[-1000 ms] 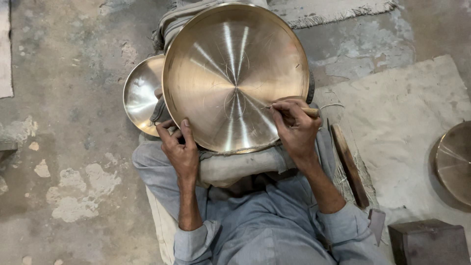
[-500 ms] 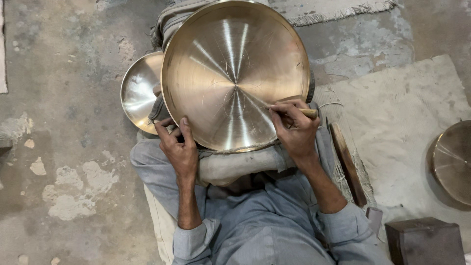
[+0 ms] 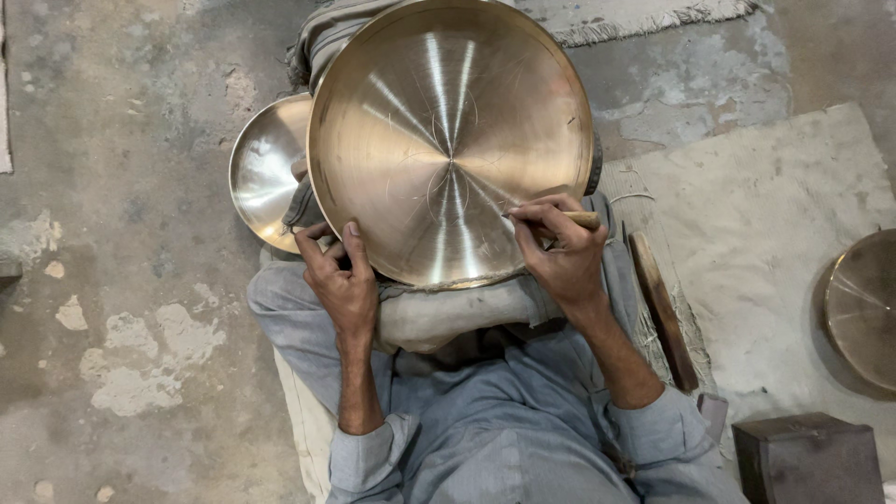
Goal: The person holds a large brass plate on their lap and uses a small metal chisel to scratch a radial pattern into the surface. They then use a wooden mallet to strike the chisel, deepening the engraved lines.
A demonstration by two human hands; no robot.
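Observation:
A large shiny brass plate rests tilted on my lap, its face marked with fine scribed arcs. My left hand grips its lower left rim, thumb on the face. My right hand holds a thin wooden-handled scribing tool like a pen, its tip touching the plate's lower right face. A smaller brass plate lies behind the large one at the left, partly hidden by it.
A grey cloth pad lies under the plate on my lap. A wooden stick lies on the worn mat at right. Another brass plate sits at the right edge; a dark metal block stands lower right. Bare concrete floor lies left.
My right hand has shifted the tool slightly across the plate's lower right face. My left hand keeps its grip on the rim.

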